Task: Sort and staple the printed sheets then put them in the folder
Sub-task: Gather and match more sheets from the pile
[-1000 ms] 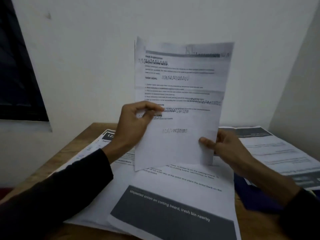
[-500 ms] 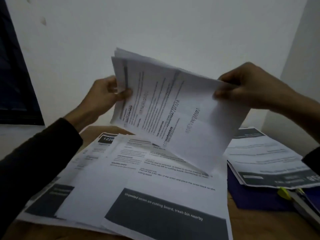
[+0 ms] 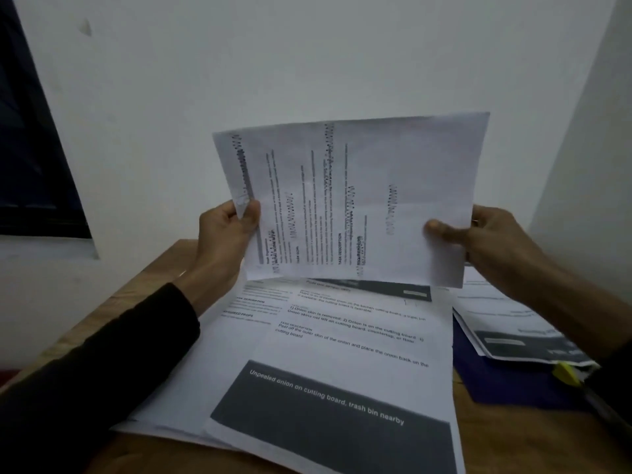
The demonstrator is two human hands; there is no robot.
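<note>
Pinching sideways-turned printed sheets (image 3: pixel 355 203), long axis level: left hand (image 3: pixel 224 239), right hand (image 3: pixel 492 241).

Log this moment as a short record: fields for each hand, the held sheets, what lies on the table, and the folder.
left hand: left hand pinches the left edge of the held sheets
right hand: right hand grips their right edge, thumb in front
held sheets: raised above the table, turned sideways, text blurred
table: wooden table bears a spread of printed sheets; another pile lies at right
folder: dark blue folder under the right pile
stapler: not identifiable
</note>
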